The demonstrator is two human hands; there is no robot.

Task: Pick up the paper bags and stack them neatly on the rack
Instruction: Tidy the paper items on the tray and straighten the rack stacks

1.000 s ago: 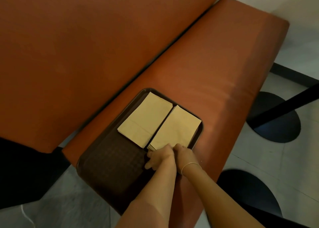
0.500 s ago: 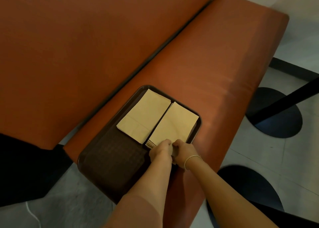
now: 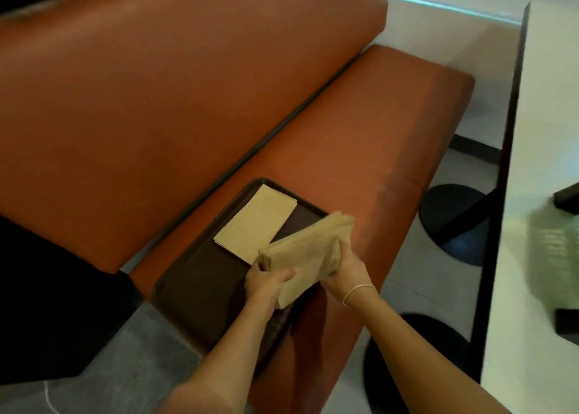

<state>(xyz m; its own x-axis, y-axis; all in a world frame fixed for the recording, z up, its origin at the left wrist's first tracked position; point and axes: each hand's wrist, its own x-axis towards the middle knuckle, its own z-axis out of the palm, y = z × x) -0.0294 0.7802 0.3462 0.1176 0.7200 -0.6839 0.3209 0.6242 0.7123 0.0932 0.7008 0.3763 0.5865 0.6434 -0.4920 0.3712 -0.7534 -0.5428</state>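
Brown paper bags fill this view from a head camera looking down at an orange bench seat (image 3: pixel 360 150). On the near end of the seat lies a dark brown tray (image 3: pixel 200 291), the landmark for everything that follows. A person's two bare hands hold a thick bundle (image 3: pixel 308 251) of flat bags, lifted clear of the tray and tilted above its right side. The left hand (image 3: pixel 266 283) grips the bundle's near left corner, thumb over the top face and fingers curled underneath. The right hand (image 3: pixel 346 269) grips the bundle's right edge, with its fingers wrapped round the edge; a thin pale bracelet (image 3: pixel 358 291) circles that wrist. The bundle's far end is blurred. A second stack (image 3: pixel 257 225) of flat bags lies on the far left part of the tray, its near right corner hidden behind the held bundle. The near half of the tray shows bare dark surface, partly covered by the left forearm. Behind the tray rises the orange backrest (image 3: pixel 172 100). To the right of the tray, past the seat edge, a pale tiled floor (image 3: pixel 404 291) shows two round black table bases (image 3: pixel 454 222). Farther right runs a white table (image 3: pixel 532 257) with a dark edge, and on it sits a blurred green shape (image 3: pixel 554 254) that I cannot identify. A rack is not clearly seen.
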